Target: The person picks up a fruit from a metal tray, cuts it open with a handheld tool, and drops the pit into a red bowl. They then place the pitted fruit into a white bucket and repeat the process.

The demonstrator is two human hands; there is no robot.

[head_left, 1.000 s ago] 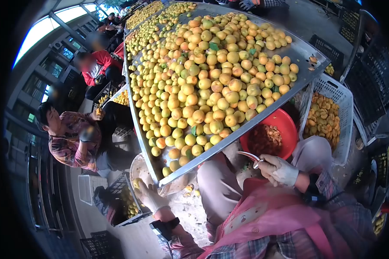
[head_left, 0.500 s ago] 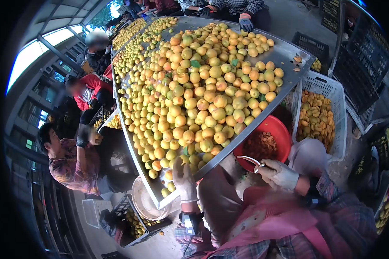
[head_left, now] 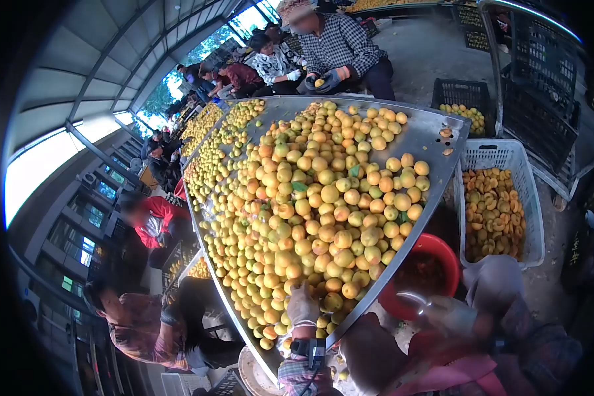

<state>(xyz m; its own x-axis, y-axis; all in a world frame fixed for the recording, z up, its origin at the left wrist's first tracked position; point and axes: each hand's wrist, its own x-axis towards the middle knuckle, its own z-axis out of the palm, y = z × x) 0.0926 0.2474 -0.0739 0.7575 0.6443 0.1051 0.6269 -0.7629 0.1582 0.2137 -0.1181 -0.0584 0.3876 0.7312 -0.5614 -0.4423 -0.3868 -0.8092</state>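
Note:
A large heap of yellow-orange apricots [head_left: 323, 218] covers the metal table [head_left: 435, 125] in front of me. My left hand [head_left: 302, 307], in a pale glove, reaches into the near end of the heap and touches the fruit. Its fingertips are partly hidden among the apricots, so a grip on one cannot be made out. My right hand [head_left: 450, 315], also gloved and blurred, is closed around a curved knife [head_left: 414, 298] with a shiny blade. The blade hangs over the edge of a red basin [head_left: 452, 254] holding brownish bits.
Right of the basin stands a white crate [head_left: 538, 224] of halved apricots. Behind it, a black crate [head_left: 465, 92] contains whole fruit. A person in a checked shirt [head_left: 340, 46] sits at the far edge; another in a patterned shirt [head_left: 135, 330] sits left. The table has a raised metal rim [head_left: 396, 261].
My left hand has gone from the table's near corner into the apricots. My right hand still holds the knife near the basin. The view has tilted up, showing more people and roof.

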